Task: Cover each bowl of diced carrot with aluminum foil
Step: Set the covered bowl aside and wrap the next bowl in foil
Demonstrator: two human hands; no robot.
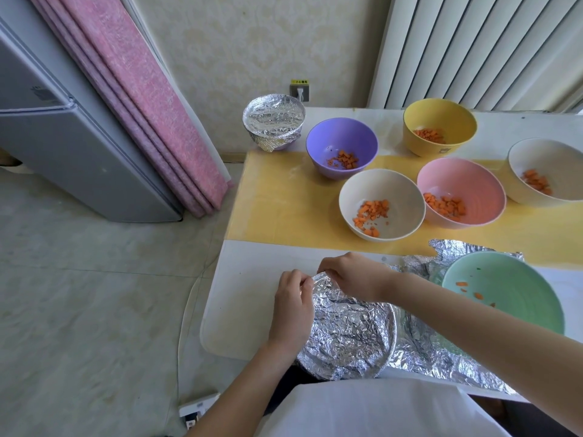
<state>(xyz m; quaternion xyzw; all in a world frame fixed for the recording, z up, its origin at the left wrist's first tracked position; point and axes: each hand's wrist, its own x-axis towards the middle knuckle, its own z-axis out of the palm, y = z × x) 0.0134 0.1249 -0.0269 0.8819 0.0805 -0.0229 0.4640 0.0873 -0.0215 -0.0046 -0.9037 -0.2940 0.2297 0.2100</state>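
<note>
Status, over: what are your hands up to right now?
Foil pinched by left hand and right hand at near bowl's far rim. One far bowl wrapped; six open. Nothing blocking.

8 bowls stood on the table. The nearest bowl (347,335) was wrapped across its top in crinkled aluminum foil, with the left hand (293,307) and the right hand (353,275) pinching the foil at its far rim. Just to its right, a green bowl (511,279) holding a few carrot bits sat uncovered on a loose, crumpled foil sheet (422,342). Farther back, 5 open bowls each held diced carrot (372,212): a cream bowl (378,187), a pink bowl (467,178), a purple bowl (334,134), a yellow bowl (441,115) and a second cream bowl (542,156) at the right edge. A foil-covered bowl (273,123) stood at the far left corner.
</note>
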